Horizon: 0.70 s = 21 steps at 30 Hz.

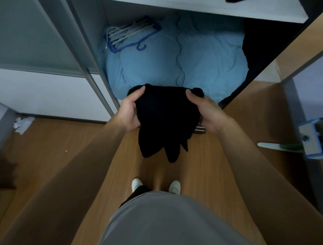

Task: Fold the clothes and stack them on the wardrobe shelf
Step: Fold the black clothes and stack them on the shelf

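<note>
A black garment point(164, 119) hangs bunched between both hands in front of the open wardrobe, its loose ends dangling toward the floor. My left hand point(130, 112) grips its left side with the thumb over the top edge. My right hand point(203, 112) grips the right side the same way. A white wardrobe shelf point(227, 10) runs across the top of the view, with a dark item point(234, 0) just visible on it at the upper edge.
The wardrobe's bottom holds a light blue duvet point(174, 57) with blue and white hangers point(129, 35) lying on it. A sliding door frame point(90, 57) stands to the left. On the wooden floor lie crumpled paper point(22, 123) at left and a blue object point(311, 138) at right.
</note>
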Each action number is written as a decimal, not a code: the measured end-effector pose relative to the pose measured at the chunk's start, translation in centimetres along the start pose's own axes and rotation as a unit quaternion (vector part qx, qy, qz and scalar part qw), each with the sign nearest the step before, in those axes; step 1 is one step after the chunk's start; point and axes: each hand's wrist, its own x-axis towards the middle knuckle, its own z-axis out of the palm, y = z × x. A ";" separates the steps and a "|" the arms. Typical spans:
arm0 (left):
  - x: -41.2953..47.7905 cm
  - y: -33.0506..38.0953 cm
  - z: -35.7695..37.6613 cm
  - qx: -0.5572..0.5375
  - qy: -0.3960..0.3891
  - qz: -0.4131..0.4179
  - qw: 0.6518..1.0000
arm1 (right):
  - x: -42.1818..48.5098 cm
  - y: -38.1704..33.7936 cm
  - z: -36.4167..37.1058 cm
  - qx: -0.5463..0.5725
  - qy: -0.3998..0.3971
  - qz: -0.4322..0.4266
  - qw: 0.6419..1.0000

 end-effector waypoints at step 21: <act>1.3 2.1 -2.5 0.130 0.129 0.029 0.983 | 2.7 2.0 -1.0 -0.029 0.067 -0.017 0.997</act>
